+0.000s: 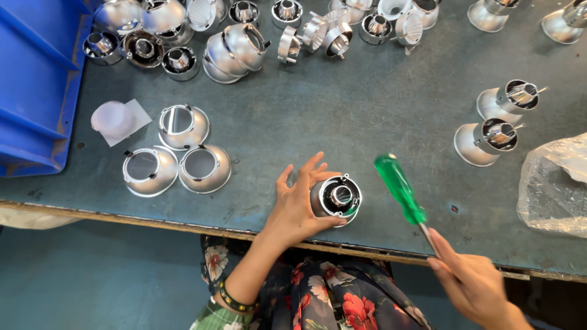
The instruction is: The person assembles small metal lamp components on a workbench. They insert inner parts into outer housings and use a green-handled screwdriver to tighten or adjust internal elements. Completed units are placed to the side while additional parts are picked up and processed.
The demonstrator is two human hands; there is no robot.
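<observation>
Metal fills this grey-green bench [367,122]. The left hand [298,201] is wrapped around a silver lamp housing [335,197], fingers curled over its far side and thumb at the near side, holding it on the bench close to the near edge with its open socket end facing up. The right hand [474,282] sits past the bench edge, closed on the metal shaft of a screwdriver [403,194] whose translucent green handle points up and away, just right of the housing and not touching it. Left of the held piece lie three shallow silver reflectors [177,156] in a cluster, with a white plastic cap [113,118] on a paper square beside them. More housings crowd the far edge; two assembled ones [496,122] stand to the right, near a clear plastic bag [556,186]. A blue bin [36,79] rests at the left.
</observation>
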